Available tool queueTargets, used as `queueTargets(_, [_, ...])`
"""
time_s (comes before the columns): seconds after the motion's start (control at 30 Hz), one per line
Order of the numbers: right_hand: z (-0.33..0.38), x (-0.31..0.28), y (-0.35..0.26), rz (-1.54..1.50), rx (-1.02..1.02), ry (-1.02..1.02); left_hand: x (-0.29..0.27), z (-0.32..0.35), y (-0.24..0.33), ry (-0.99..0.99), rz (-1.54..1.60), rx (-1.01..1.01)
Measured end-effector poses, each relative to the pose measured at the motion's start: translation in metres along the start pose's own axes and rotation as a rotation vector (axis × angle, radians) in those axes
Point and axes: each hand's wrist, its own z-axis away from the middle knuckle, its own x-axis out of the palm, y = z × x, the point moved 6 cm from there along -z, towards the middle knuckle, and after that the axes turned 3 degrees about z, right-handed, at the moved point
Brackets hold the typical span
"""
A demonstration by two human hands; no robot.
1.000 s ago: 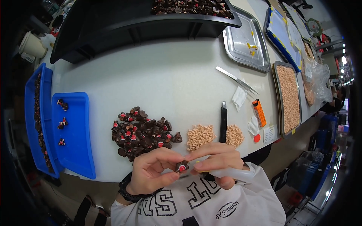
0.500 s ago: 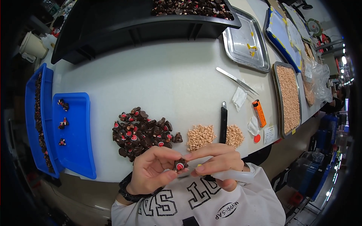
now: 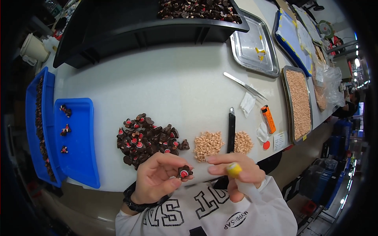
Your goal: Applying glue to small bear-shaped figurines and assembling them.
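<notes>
Here, low centre of frame, the left hand (image 3: 157, 179) pinches a small dark brown part with a red-and-white centre (image 3: 184, 172) betw. thumb and fingertips, fingers curled shut round it. Just right of it, the right hand (image 3: 236, 175) is wrapped closed on a white squeeze bottle with a yellow tip (image 3: 235, 170), tip near the part but apart from it.

The surface is a pale white worktable (image 3: 165, 86). On it, above the left hand, sits a pile of like brown parts (image 3: 145, 137); right of that, two heaps of tan pellets (image 3: 208, 143) w/ a black utility knife (image 3: 231, 131) betw. them. An orange lighter (image 3: 269, 118) lies further right. Blue trays (image 3: 76, 145) sit at left, a steel tray (image 3: 252, 49) upper right, a black bin (image 3: 138, 27) along the top. Shelving and lights show dimly at the right rim.
</notes>
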Motion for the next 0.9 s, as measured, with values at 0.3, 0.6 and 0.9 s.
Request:
queueTargets(0.3, [-0.001,-0.048,0.01,0.804,0.305,-0.236,0.0,0.005,0.001,-0.007,-0.016,0.0])
queueTargets(0.6, [0.011,-0.035,0.025,0.973,0.38,-0.446,0.002,0.005,0.001,-0.018,-0.001,-0.006])
queueTargets(0.9, [0.01,-0.03,0.029,0.984,0.374,-0.464,0.002,0.005,-0.001,-0.035,-0.036,-0.013])
